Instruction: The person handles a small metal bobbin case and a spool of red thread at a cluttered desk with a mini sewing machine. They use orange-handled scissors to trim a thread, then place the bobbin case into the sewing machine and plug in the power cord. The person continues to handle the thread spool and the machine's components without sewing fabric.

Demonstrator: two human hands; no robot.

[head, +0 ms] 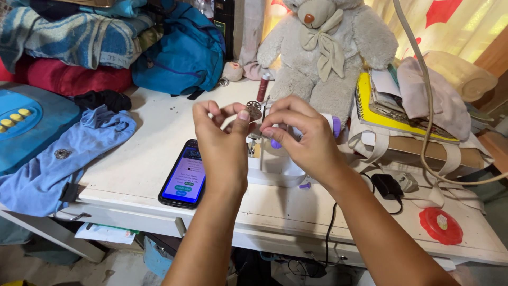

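Note:
A small white sewing machine (275,167) with purple knobs stands on the white table (137,164). My left hand (222,143) is raised in front of it, thumb and fingers pinching near a small metal bobbin (254,110) at the machine's top. Right beside it, my right hand (301,135) curls over the machine's upper part, fingertips pinched close to the bobbin. Whether a thread runs between my fingers is too fine to see. A lit smartphone (183,175) lies flat just left of the machine, under my left wrist.
A grey teddy bear (323,47) sits behind the machine. Blue cloth (63,159) lies at the left, piled fabrics and a blue bag (185,53) at the back. Notebooks and a tote bag (402,106) sit at the right, with a black adapter (386,185) and a red lid (441,226).

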